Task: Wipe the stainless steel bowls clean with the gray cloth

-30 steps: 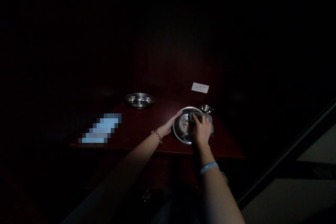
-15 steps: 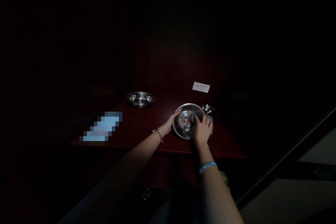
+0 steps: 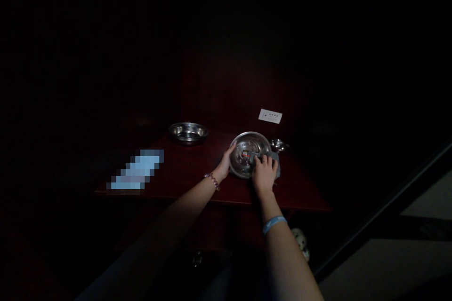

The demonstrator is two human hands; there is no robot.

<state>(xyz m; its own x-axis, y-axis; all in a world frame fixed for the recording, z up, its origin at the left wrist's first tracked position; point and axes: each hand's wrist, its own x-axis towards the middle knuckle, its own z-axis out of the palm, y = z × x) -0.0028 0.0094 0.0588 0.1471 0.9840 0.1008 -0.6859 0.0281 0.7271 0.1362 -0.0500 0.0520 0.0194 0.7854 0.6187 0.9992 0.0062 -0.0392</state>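
The steel bowl [image 3: 237,162] is at the near middle of the desk [image 3: 197,174], tilted toward my camera; whether its base touches is unclear. My left hand [image 3: 223,167] has its fingers closed on the bowl's left rim. Caution: if this grip loosens under a push from the right, the bowl could slip or turn.

My right hand [image 3: 264,176] has its fingers gripping the grey cloth [image 3: 278,170] against the bowl's right side. Loose cloth could snag or bunch at the rim, causing a jerk.

The small metal dish [image 3: 280,146] sits just beyond the bowl, to its right; a wide cloth stroke could knock it. The shallow metal dish [image 3: 188,140] lies well left of the bowl, at lower risk. Dim light could hide a poor grip.
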